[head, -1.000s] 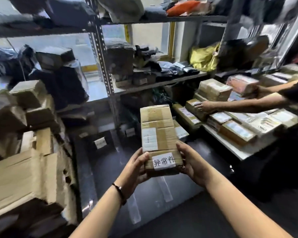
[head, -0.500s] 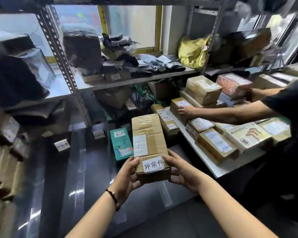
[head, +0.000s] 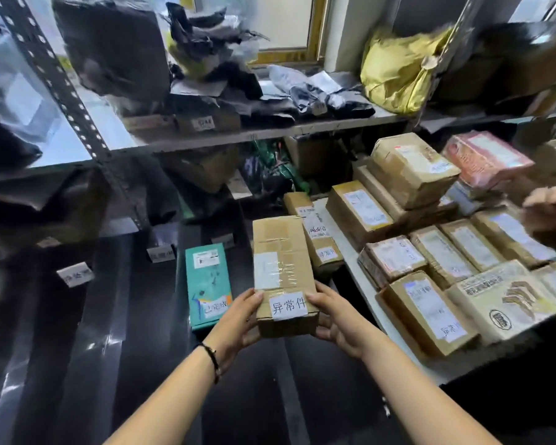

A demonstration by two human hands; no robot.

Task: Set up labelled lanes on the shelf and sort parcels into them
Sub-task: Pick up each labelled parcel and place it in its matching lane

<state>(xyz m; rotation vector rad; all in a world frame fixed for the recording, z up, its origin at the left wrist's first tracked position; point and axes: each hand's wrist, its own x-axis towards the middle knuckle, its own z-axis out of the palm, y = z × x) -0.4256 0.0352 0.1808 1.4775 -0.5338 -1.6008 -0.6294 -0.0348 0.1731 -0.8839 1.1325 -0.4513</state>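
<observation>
Both hands have hold of one brown cardboard box [head: 281,274] at its near end; the left hand [head: 238,319] grips the left corner with the thumb lying on top, the right hand [head: 334,319] clasps the right corner the same way, fingers curled under; between the two thumbs sits a white label [head: 289,306] with handwritten characters; the box points away from the person, over the dark shelf [head: 109,332], and I cannot tell whether its far end touches the surface; just to its left a teal parcel [head: 207,284] lies flat on the shelf, and just behind on the right a second brown parcel [head: 318,232] lies with its own small label; further left, small paper tags [head: 75,273] stand on the shelf, well apart from one another; a thin black band [head: 212,354] circles the left wrist; to the right, a white table [head: 363,284] carries many taped parcels, and another person's hand [head: 549,203] hovers over them at the frame's edge; a yellow bag [head: 398,72] rests on the upper shelf
</observation>
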